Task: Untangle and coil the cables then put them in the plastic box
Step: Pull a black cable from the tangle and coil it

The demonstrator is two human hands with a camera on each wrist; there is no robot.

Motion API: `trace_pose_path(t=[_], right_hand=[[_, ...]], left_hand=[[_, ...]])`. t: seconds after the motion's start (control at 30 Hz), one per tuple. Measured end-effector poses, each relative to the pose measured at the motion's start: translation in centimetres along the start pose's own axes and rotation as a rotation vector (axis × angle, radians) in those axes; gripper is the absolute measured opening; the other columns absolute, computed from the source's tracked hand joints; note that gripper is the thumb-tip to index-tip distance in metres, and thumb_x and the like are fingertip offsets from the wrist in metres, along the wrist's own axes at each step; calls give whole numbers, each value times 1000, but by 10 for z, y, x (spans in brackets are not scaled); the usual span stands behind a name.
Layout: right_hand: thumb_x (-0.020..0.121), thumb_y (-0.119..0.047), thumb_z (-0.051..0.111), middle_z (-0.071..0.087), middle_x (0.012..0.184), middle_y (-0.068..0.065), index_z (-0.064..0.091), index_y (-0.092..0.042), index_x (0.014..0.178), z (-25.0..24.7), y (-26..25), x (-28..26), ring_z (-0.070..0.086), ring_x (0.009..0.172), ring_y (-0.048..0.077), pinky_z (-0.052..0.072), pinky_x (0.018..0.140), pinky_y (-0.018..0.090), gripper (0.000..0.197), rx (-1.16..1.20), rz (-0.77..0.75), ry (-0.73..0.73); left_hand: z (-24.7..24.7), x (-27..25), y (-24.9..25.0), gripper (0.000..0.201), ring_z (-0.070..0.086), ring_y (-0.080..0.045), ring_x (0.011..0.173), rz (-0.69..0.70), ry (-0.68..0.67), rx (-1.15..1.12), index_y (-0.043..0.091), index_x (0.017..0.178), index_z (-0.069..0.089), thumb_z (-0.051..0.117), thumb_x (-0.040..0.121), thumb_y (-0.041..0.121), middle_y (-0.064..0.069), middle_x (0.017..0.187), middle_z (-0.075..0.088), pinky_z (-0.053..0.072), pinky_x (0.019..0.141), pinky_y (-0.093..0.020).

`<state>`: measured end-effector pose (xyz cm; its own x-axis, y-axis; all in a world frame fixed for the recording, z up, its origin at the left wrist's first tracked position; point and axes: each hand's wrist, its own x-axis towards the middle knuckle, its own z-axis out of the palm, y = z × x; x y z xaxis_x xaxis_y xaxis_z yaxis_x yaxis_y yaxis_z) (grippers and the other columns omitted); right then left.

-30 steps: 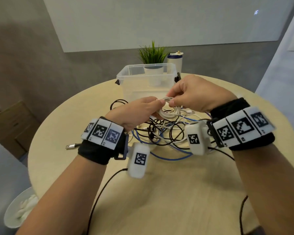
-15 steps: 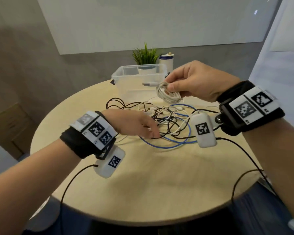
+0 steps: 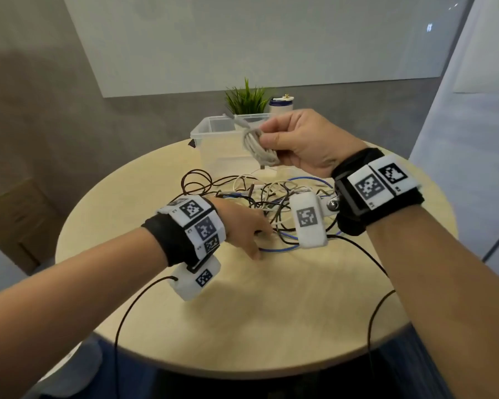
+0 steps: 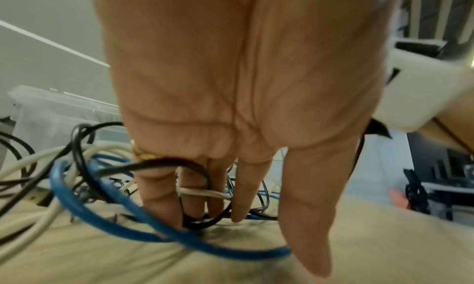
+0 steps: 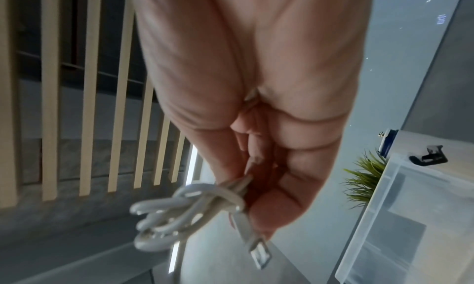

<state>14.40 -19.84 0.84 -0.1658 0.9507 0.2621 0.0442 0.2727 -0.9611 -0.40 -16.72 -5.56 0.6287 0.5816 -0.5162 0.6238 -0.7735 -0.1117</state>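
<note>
A: Where is the coiled white cable [image 3: 258, 145]?
B: Pinched in the right hand [image 3: 303, 142], raised beside the plastic box [image 3: 211, 133].
A: Handling?
B: Likely light, limp; hold the wrapped middle. Left hand [image 3: 242, 226], fingers straight, rests among tangled cables [image 3: 271, 203] on the table [image 3: 242, 312].

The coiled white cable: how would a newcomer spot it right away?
Start at the round table and look to the clear plastic box at its far edge. In front of it, the right hand pinches the coiled white cable in the air; every other cable lies loose and tangled.

The right hand [image 3: 303, 142] hides part of the blurred coiled white cable [image 3: 257, 145].
</note>
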Motion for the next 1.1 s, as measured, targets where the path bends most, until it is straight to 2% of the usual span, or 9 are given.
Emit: trace_pose_path(t=[0.13,0.23,0.33,0.4,0.57,0.73,0.83,0.93,1.1], right_hand=[[86,6,62,71,73,5,67,-6,87,-2,7,-7,67,65,14,59,64,30,14,-190,113,-17],[88,1,63,71,78,6,68,-10,90,-4,5,-12,66,66,14,58,66,28,12,-454,180,-113],[89,-4,63,71,80,8,71,-14,91,-3,-1,-17,63,68,17,57,66,30,13,-704,238,-300],[89,-8,64,72,82,9,72,-16,91,-1,-1,-20,64,67,17,58,69,31,11,-845,286,-385],[87,-10,68,70,77,4,71,-15,91,7,24,-30,65,63,16,57,63,27,7,-1028,394,-522],[87,-12,69,69,83,5,68,-15,94,11,42,-36,59,49,6,51,52,19,8,-1088,454,-595],[87,-14,69,70,84,5,68,-16,95,10,45,-36,61,55,9,53,56,20,9,-1099,474,-606],[88,-13,67,68,84,3,67,-17,97,9,48,-36,62,61,10,56,61,23,10,-1084,480,-607],[88,-15,66,70,88,3,68,-17,109,0,41,-30,61,66,8,54,64,25,21,-1118,439,-584]], left_hand=[[-6,3,-2,68,47,-21,117,-110,5,101,28,142,39,70,83,41,1,136,40,41,86,-32],[-8,7,-4,37,48,-14,91,-107,65,60,18,119,60,69,85,30,2,109,55,36,72,-25],[-5,12,-11,11,50,-15,74,-111,188,59,17,93,63,61,90,27,7,76,51,45,68,-25],[-8,12,-15,14,49,-17,71,-106,217,48,15,90,63,62,89,28,7,69,49,48,70,-29],[-16,11,-23,75,52,-26,108,-156,257,17,22,140,39,74,77,42,-8,122,50,43,84,-34],[-28,8,-34,87,50,-26,112,-142,545,-305,21,153,10,66,87,30,-7,129,46,43,98,-38],[-38,7,-41,60,55,-21,106,-124,781,-517,18,150,27,51,95,11,-1,120,53,42,93,-28],[-46,1,-48,38,56,-11,77,-127,899,-716,17,132,54,47,96,8,6,93,58,46,75,-22],[-49,-20,-48,36,56,-10,84,-175,632,-441,27,112,65,68,83,47,10,90,61,39,76,-24]])
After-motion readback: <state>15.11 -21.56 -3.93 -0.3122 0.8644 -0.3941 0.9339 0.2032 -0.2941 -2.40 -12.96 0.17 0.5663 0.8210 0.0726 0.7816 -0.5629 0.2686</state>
